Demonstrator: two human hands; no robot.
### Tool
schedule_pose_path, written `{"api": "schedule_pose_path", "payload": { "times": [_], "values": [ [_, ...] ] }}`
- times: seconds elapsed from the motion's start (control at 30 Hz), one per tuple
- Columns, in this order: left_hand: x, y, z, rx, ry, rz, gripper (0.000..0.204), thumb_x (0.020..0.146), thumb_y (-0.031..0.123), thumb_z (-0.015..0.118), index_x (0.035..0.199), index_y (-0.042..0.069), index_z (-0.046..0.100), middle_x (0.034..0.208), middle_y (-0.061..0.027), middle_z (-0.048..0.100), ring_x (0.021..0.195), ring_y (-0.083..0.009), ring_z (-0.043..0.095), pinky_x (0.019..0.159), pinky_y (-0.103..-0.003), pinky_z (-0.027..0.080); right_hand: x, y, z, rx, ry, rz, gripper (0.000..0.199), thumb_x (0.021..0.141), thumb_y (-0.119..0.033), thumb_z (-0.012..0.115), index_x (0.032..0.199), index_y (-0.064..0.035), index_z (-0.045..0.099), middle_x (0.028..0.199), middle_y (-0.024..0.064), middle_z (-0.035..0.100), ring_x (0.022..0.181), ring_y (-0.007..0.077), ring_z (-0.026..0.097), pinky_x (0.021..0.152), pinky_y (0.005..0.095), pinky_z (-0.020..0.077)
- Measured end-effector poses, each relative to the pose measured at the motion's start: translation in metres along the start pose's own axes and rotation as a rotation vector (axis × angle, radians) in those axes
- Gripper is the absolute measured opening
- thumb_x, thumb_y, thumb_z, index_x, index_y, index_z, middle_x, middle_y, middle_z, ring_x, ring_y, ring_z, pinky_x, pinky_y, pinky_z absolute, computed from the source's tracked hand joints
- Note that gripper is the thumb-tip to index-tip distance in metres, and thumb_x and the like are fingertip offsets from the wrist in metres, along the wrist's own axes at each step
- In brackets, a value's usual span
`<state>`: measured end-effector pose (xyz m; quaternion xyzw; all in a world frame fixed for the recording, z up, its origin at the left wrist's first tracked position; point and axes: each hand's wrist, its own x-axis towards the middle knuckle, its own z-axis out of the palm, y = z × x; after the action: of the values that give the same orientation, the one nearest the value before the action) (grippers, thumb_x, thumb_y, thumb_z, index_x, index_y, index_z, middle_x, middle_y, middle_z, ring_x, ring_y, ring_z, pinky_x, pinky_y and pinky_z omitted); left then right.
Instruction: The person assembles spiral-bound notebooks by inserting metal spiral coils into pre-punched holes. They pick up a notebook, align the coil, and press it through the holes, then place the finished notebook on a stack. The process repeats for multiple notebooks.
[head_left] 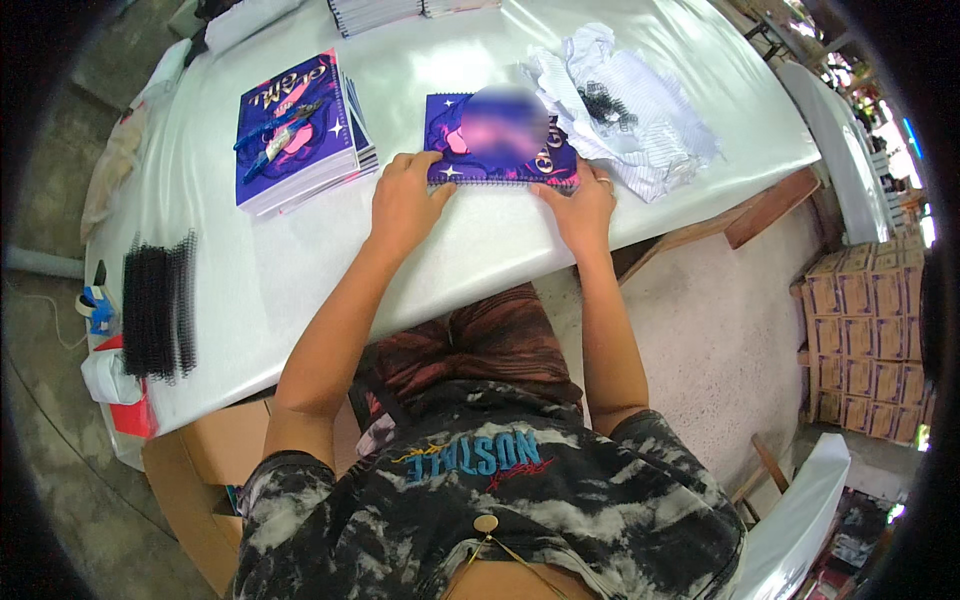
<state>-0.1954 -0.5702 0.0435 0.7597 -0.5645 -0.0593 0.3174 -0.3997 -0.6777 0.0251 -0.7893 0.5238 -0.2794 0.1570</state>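
A purple spiral notebook (500,168) with a pink and blue cover lies flat on the table, its coil-bound edge toward me. My left hand (408,200) grips its near left corner, thumb along the bound edge and fingers at the side. At the near right corner my right hand (582,203) holds it the same way, a ring on one finger. Part of the cover is blurred. To the left stands a stack of matching purple covers and pages (300,180), with blue-handled pliers (275,138) lying on top.
Right of the notebook, a crumpled pale striped sheet (650,150) carries black coil scraps (607,106). Several black binding coils (158,310) lie at the table's left end, near a blue tape dispenser (97,310). More notebooks (375,14) sit at the far edge. Stacked cartons (865,340) stand at right.
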Motion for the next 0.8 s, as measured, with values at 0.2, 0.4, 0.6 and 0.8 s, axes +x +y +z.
{"api": "schedule_pose_path", "payload": {
  "times": [0.2,0.4,0.6,0.8],
  "values": [
    [-0.023,0.002,0.006,0.107,0.118,0.072,0.041,0.073,0.024,0.070,0.109,0.007,0.058,0.108,-0.0131,0.056,0.099,-0.0290,0.053,0.086,-0.038,0.041,-0.014,0.005,-0.004,-0.034,0.048,-0.135,0.078,0.062,-0.038,0.077,0.122,0.0024,0.048,0.114,0.0239,0.051,0.105,0.0388,0.047,0.088,0.0488,0.0354],
    [-0.023,-0.003,0.005,0.013,0.101,0.030,0.037,0.074,0.024,0.068,0.107,0.010,0.060,0.109,-0.0113,0.055,0.101,-0.0263,0.051,0.083,-0.038,0.039,0.031,0.034,-0.022,0.349,-0.026,0.088,0.076,0.075,-0.048,0.066,0.116,0.0128,0.047,0.113,0.0285,0.048,0.097,0.0327,0.050,0.082,0.0366,0.0422],
    [-0.023,-0.002,-0.038,0.244,0.374,0.194,0.039,0.073,0.022,0.069,0.109,0.012,0.060,0.116,-0.0091,0.054,0.106,-0.0247,0.049,0.086,-0.039,0.038,0.051,0.040,-0.018,0.352,0.060,0.036,0.067,0.080,-0.042,0.063,0.121,0.0082,0.046,0.115,0.0225,0.049,0.092,0.0256,0.052,0.077,0.0350,0.0432],
    [-0.021,-0.051,-0.113,0.470,0.349,0.142,0.035,0.077,0.015,0.065,0.112,0.015,0.061,0.113,-0.0063,0.059,0.101,-0.0241,0.054,0.087,-0.035,0.040,0.002,-0.011,-0.024,0.590,0.092,-0.065,0.049,0.083,-0.026,0.062,0.124,-0.0026,0.049,0.116,0.0126,0.053,0.099,0.0216,0.052,0.077,0.0307,0.0428]
  ]
}}
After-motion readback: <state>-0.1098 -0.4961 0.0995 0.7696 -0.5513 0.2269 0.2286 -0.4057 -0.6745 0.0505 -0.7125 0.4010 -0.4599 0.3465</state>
